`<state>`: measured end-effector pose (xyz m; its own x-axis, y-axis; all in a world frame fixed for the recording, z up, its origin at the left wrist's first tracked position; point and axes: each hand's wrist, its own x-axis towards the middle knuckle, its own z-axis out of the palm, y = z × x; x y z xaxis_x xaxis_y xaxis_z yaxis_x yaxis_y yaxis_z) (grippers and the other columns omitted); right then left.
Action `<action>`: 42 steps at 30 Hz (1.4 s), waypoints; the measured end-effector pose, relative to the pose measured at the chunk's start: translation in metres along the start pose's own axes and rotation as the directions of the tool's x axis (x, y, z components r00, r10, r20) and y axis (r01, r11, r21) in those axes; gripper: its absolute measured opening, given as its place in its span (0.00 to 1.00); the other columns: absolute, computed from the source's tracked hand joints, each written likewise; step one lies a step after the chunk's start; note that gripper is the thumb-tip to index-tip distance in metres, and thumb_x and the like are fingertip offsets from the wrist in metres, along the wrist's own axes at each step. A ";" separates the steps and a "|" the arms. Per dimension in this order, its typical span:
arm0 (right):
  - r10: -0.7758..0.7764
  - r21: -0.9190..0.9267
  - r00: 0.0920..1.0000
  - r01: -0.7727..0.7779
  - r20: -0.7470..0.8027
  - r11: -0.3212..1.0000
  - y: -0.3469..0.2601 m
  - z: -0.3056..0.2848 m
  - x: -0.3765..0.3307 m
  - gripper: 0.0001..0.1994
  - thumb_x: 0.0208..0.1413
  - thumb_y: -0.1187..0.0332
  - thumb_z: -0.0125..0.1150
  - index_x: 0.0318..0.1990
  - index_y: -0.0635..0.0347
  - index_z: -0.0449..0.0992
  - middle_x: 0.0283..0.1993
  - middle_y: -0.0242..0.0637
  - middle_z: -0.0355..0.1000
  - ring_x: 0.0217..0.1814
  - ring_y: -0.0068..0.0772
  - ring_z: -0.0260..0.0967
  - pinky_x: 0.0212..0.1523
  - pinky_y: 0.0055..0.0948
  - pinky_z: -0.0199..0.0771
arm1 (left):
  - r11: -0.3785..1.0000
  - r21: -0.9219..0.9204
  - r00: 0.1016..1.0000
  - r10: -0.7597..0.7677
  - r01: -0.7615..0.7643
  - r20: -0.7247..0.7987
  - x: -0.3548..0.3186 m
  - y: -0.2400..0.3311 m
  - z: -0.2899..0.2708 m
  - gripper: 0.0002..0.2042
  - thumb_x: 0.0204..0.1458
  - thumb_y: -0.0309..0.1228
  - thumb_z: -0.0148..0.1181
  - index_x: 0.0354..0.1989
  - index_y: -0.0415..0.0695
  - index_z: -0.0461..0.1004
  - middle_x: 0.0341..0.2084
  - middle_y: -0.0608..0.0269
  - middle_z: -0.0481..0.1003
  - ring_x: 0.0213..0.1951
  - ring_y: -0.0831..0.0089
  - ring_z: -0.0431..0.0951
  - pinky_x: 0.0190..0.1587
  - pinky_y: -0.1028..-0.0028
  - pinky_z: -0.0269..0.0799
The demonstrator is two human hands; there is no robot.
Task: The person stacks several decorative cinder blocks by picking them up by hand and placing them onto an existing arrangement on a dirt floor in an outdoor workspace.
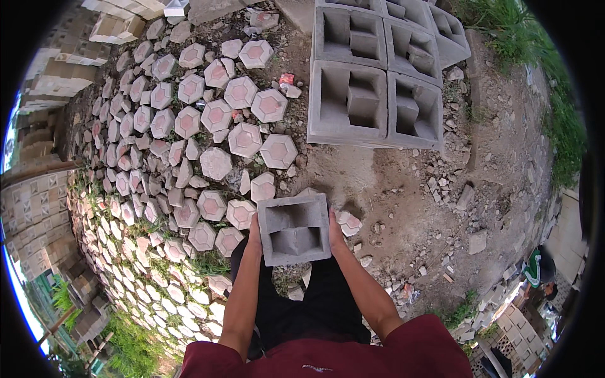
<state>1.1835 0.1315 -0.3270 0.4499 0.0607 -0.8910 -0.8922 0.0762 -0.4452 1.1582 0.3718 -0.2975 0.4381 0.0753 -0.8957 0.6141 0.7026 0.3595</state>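
Between my two hands is a grey hollow concrete block (293,203), raised in front of my legs with its cavities facing me. My left hand (254,232) presses on its left side and my right hand (336,232) on its right side; the fingers are mostly hidden behind the block's walls. Ahead and to the right stands a stack of similar hollow concrete blocks (350,136), set side by side in rows with their openings up. A hexagonal paver (348,223) with a reddish face lies just past my right hand.
Many hexagonal pavers (244,140) with pink centres cover the ground to the left, some tilted or broken. Bare dirt (343,170) with rubble (441,189) spreads ahead and right. More pale blocks (41,189) are piled at the far left. Grass (567,120) grows along the right edge.
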 end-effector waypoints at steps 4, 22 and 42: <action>0.039 -0.137 0.996 -0.050 -0.078 0.989 0.001 0.026 0.087 0.50 0.51 0.27 0.28 0.55 0.72 0.66 0.57 0.48 0.65 0.61 0.39 0.59 0.61 0.30 0.51 | 0.992 -0.124 0.999 0.018 -0.012 0.044 0.111 -0.014 -0.050 0.27 0.57 0.53 0.37 0.53 0.46 0.68 0.46 0.62 0.72 0.48 0.65 0.71 0.55 0.66 0.63; -0.488 -0.262 0.840 0.540 0.239 0.800 0.067 0.113 0.490 0.46 0.52 0.33 0.42 0.60 0.73 0.58 0.61 0.54 0.59 0.67 0.43 0.51 0.66 0.31 0.45 | 0.976 -0.078 0.888 0.216 -0.202 0.406 0.449 0.034 -0.116 0.34 0.58 0.58 0.29 0.64 0.43 0.54 0.61 0.55 0.59 0.61 0.57 0.58 0.64 0.60 0.49; -0.488 -0.289 0.748 0.639 0.450 0.713 0.029 0.119 0.533 0.31 0.63 0.46 0.37 0.58 0.69 0.62 0.54 0.43 0.67 0.57 0.27 0.60 0.57 0.26 0.59 | 0.892 0.000 0.842 0.427 -0.452 0.330 0.535 0.025 -0.138 0.29 0.59 0.50 0.42 0.60 0.41 0.58 0.57 0.58 0.63 0.58 0.62 0.62 0.62 0.65 0.53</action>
<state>1.4024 0.2848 -0.8043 0.7904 0.4560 -0.4090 -0.3601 -0.1942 -0.9125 1.3167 0.5274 -0.8037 0.8477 0.1302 -0.5143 0.3494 0.5924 0.7259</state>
